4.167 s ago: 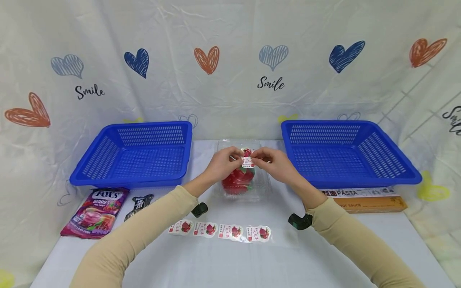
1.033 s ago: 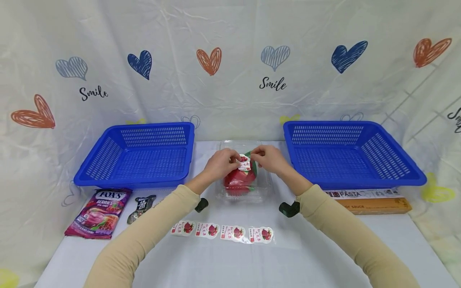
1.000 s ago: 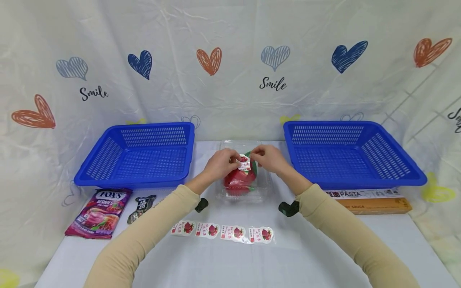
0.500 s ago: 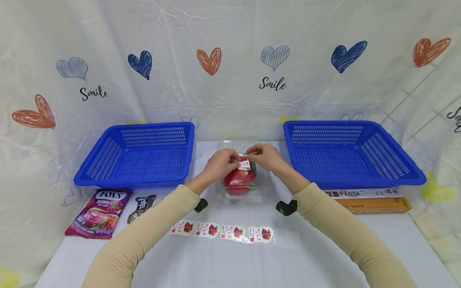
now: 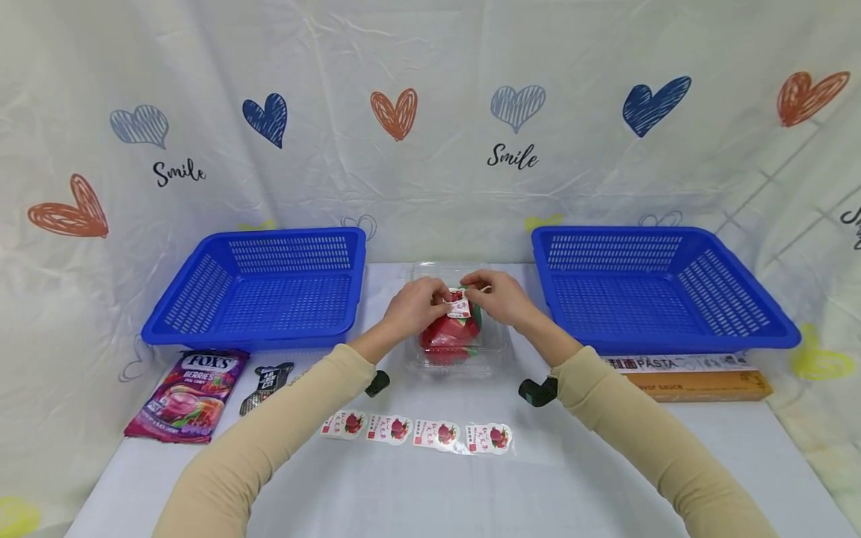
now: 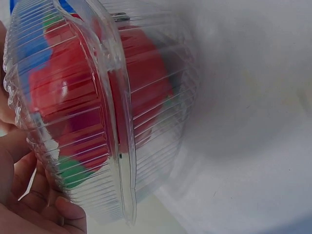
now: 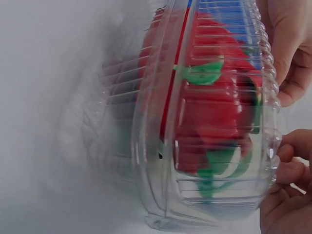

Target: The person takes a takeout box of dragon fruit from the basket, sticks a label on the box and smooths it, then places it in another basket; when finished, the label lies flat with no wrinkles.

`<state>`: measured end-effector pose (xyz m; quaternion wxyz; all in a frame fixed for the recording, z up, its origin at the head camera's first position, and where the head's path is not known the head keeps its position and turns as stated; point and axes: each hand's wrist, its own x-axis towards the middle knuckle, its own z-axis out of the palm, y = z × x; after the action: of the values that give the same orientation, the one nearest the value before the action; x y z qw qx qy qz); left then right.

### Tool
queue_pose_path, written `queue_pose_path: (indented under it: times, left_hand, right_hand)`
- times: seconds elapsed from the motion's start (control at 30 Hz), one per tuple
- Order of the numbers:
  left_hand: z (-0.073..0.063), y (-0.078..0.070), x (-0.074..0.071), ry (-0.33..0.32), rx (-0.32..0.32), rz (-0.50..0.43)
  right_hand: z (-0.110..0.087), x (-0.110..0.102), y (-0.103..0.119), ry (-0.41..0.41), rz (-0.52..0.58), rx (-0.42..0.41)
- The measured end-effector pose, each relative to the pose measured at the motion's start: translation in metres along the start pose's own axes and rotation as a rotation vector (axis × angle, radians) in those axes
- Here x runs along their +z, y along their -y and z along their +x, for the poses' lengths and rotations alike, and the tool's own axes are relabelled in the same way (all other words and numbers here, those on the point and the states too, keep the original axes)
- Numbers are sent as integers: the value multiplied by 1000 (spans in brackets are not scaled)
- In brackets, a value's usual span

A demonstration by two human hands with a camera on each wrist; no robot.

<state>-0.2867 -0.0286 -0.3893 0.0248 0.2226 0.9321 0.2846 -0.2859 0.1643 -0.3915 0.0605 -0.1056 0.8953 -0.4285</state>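
Note:
A clear lidded plastic box (image 5: 494, 345) stands at the far middle of the table. Inside it lies a red fruit-shaped thing with green leaf-like tips (image 5: 440, 332), also seen through the ribbed wall (image 7: 209, 112). Against the lid is a white label sticker (image 5: 459, 306) printed with a red fruit. My left hand (image 5: 415, 305) pinches its left edge, thumb and forefinger together. At its upper right corner, my right hand (image 5: 501, 299) pinches with curled fingers. In the left wrist view, fingers (image 6: 72, 209) bend close along the lid's top.
A strip of several similar stickers (image 5: 417, 433) lies in front of the box. Blue baskets flank it, one left (image 5: 255, 299) and one right (image 5: 662, 299). A candy bag (image 5: 188, 396) and a small dark packet (image 5: 267, 385) lie at left, a pasta box (image 5: 699, 381) at right.
Earlier both hands held the sticker higher and further right over the box; it has come down onto the lid. The right hand has since shifted from its right edge to its upper corner.

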Motion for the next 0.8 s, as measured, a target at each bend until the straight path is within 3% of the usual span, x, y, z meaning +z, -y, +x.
queue_pose_path:
  times: [0.17, 0.37, 0.47, 0.8]
  left_hand:
    - [0, 1, 0, 3, -11, 5]
    - [2, 2, -1, 22, 3, -4]
    - [2, 2, -2, 37, 3, -8]
    - [4, 4, -3, 52, 6, 7]
  right_hand:
    - [-3, -4, -1, 2, -91, -112]
    - [-15, -13, -8, 87, -215, -416]
    - [-17, -15, -13, 114, -282, -517]
    - [-18, -13, -15, 114, -373, -635]
